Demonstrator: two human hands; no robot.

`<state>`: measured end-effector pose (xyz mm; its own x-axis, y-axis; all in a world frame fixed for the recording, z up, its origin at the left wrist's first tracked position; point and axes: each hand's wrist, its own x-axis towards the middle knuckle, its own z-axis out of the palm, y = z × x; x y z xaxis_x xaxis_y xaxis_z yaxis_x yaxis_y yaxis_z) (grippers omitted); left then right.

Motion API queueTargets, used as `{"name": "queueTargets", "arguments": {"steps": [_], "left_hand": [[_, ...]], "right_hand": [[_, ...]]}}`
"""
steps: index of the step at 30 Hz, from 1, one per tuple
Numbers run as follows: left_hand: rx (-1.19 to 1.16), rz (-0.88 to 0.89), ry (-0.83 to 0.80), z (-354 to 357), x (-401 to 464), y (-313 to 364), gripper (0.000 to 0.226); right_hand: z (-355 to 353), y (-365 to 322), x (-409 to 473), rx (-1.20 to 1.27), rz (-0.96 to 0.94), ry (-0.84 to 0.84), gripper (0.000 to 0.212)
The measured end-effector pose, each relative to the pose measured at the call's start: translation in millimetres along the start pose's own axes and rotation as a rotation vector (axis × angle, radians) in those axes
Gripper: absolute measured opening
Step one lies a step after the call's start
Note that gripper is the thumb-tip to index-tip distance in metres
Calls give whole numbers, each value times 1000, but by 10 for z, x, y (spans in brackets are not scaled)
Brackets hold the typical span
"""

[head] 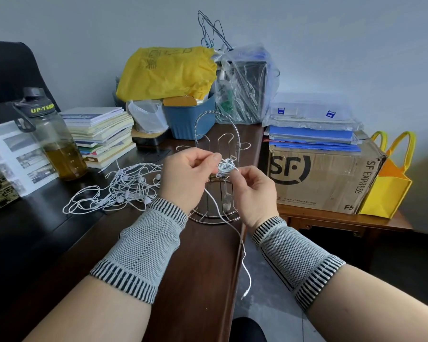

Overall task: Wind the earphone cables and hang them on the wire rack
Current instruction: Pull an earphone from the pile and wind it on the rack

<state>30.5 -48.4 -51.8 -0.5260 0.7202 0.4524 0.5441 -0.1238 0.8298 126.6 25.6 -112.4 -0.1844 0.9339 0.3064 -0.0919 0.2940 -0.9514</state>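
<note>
1. Above the near edge of the dark wooden desk (173, 255), both hands work on one white earphone cable (224, 167), held in front of the wire rack (218, 144).
2. The left hand (183, 176) has its fingers curled, thumb and forefinger pinching the small wound bundle from the left.
3. The right hand (253, 191) also pinches that bundle, its fingertips closed on it from the right and below.
4. From the bundle a loose tail (242, 248) drops between the wrists, passes over the desk edge and ends in a plug (244, 296) hanging free above the floor.
5. Both wrists wear grey knitted wrist bands (143, 248) with striped borders.
6. A tangled pile of white earphones (119, 188) lies on the desk to the left of the left hand (how many sets, I cannot tell).
7. The rack stands upright on its round base just behind the hands; something pale hangs low inside it, too blurred to name.
8. Farther left stand a water bottle (52, 139) holding yellowish liquid and a stack of books (101, 134).
9. To the right, an SF Express cardboard box (324, 178) sits on a lower table, with blue folders (314, 137) on top and a yellow tote bag (391, 183) beside it.
</note>
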Motion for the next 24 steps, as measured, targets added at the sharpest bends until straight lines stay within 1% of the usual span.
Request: {"name": "queueTargets", "arguments": {"steps": [3,6,12,15,19,22,24], "left_hand": [[18,-50,81,57,68,-2,19],[134,-80,133,112,151,-9,28],[305,25,117,133,196,59,29],[523,82,87,114,233,78,31],[822,130,21,71,234,105,32],[925,157,-10,35,171,69,32],[934,156,-29,33,132,24,31]], "right_hand": [[34,-39,20,16,29,19,18],[100,-64,54,41,77,32,19],[98,-94,96,-2,89,12,25],[113,-118,139,-102,83,28,31],[144,-157,213,-180,127,50,36],[147,-167,243,-208,160,46,38],[140,-167,255,-222,168,48,39]]}}
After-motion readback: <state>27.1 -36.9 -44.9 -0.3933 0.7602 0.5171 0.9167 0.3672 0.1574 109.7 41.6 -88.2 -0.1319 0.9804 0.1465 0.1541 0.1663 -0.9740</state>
